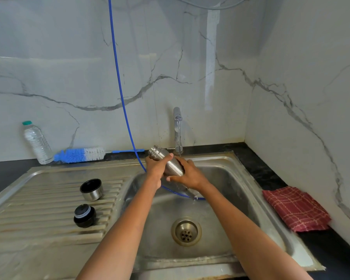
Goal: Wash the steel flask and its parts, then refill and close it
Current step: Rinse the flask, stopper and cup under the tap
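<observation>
Over the sink basin [220, 229] I hold the steel flask [171, 163] tilted, its open threaded neck pointing up and to the left. My left hand [157, 167] grips the flask near the neck. My right hand [187, 175] wraps around its lower body, and water runs off below it. The tap [177, 130] stands just behind the flask. On the ribbed drainboard [38, 209] to the left sit the steel cup lid [91, 189], open side up, and the black stopper [84, 215].
A blue and white bottle brush [79, 155] lies on the dark counter behind the drainboard, next to a clear plastic water bottle [36, 142]. A thin blue hose [119, 81] hangs down into the sink. A red checked cloth [296, 209] lies on the counter at the right.
</observation>
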Available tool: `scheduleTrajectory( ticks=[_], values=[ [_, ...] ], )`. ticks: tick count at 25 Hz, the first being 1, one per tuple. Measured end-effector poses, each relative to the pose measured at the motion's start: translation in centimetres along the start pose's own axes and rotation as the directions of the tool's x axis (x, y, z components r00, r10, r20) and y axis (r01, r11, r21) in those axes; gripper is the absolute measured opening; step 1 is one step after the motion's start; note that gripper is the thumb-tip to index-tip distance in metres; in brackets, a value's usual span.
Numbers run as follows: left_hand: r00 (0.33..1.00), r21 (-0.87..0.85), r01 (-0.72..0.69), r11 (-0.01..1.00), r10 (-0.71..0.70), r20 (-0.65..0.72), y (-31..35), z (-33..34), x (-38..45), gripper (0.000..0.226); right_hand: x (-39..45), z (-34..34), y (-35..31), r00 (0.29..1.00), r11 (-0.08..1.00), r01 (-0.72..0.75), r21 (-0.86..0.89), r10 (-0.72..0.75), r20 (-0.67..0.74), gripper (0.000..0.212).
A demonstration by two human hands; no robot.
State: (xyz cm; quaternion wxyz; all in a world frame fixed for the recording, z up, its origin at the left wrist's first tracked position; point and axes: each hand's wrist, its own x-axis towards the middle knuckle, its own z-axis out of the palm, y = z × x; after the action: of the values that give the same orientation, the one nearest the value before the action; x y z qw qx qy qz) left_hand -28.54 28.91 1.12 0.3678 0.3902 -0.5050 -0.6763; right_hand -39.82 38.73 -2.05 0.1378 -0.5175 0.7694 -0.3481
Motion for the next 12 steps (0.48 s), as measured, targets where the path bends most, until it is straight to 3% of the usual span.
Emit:
scheduleTrajectory(
  ticks=[2, 4, 8, 10, 12],
  values=[
    [0.999, -0.143, 0.006, 0.99, -0.011, -0.03, 0.4, -0.9, 0.2, 0.075, -0.1, -1.0, 1.1, 0.992, 0.993, -0.055, 0.105, 0.043, 0.115, 0.098],
    [0.999, -0.246, 0.028, 0.969, -0.038, -0.036, 0.6, -1.6, 0.6, 0.074, -0.2, -1.5, 2.4, 0.984, 0.989, -0.123, 0.085, 0.111, 0.139, 0.092],
    [0.99, -0.264, 0.133, 0.955, -0.138, -0.001, 0.7, -2.4, -0.2, 0.055, -0.4, -0.9, 2.8, 0.993, 0.986, -0.078, 0.15, 0.09, -0.075, 0.092],
    [0.983, -0.268, 0.174, 0.948, -0.183, -0.011, 0.6, -2.9, -0.8, 0.048, -0.7, -0.6, 2.6, 0.983, 0.926, -0.055, 0.373, 0.116, -0.142, 0.088],
    [0.976, -0.361, 0.192, 0.913, -0.217, -0.029, 0.6, -3.3, -1.6, 0.051, -0.8, -0.8, 2.1, 0.972, 0.784, -0.056, 0.619, 0.185, -0.146, 0.085]
  ],
)
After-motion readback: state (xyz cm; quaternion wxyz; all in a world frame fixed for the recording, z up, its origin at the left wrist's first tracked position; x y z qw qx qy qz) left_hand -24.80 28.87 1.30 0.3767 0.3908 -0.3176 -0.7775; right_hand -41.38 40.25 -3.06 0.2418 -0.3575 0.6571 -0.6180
